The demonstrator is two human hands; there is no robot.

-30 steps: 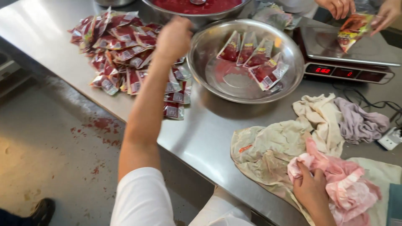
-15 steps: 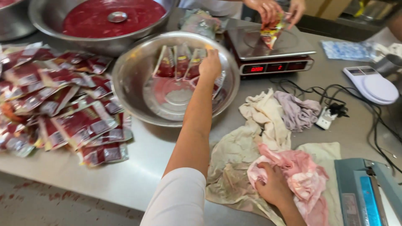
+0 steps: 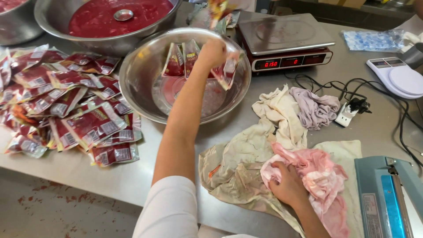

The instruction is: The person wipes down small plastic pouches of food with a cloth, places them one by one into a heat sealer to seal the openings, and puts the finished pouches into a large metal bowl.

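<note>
Steel tabletop under you: left hand pinches a sauce pouch over the bowl, right hand grips the pink cloth; a loose pinch could drop it.

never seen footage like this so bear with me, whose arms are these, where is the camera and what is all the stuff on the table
The camera sits on a person's head and looks down, so the two bare arms reaching out from the bottom of the picture are that person's own hands. There is no machine doing the work.

The left hand reaches into a steel bowl and grips a filled red sauce pouch; more pouches lean against the bowl's far wall. The right hand presses on a pink cloth lying over a stained beige rag.

On the steel table to the left lies a pile of sealed pouches. Behind it stands a big basin of red sauce. Farther right are a digital scale, a small white scale, cables, and a blue heat sealer.
</note>
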